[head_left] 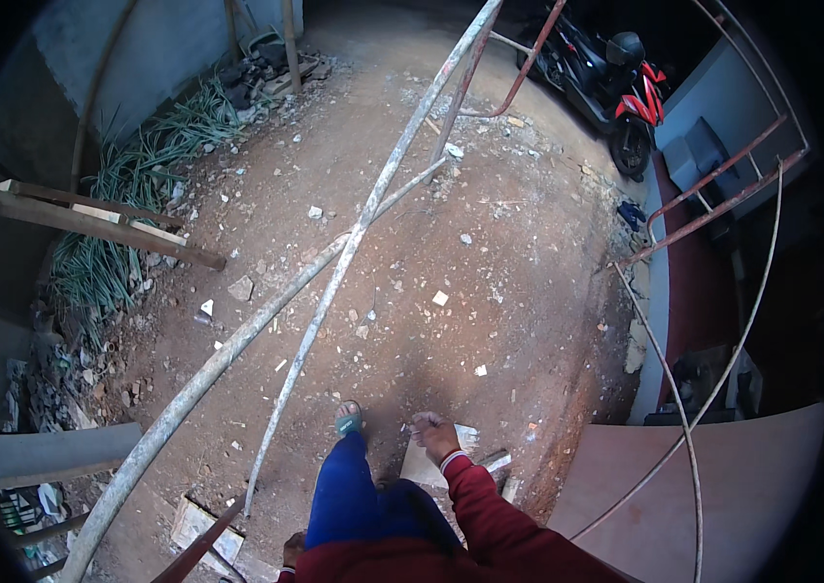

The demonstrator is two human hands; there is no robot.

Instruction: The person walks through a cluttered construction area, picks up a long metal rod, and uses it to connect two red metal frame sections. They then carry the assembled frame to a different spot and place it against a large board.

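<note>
— Tile [424, 464] lies just below our right hand [432, 434], pale and flat on the dirt ground [490, 291], long edge running down-left.
— Our fingers are curled shut on something thin; we cannot tell what. Our left hand [292, 550] is farther, low by the knee, grip unclear.

No packages, labels, signs or screens show anywhere on the dirt yard, among the scaffold poles or beside the motorbike.
</note>
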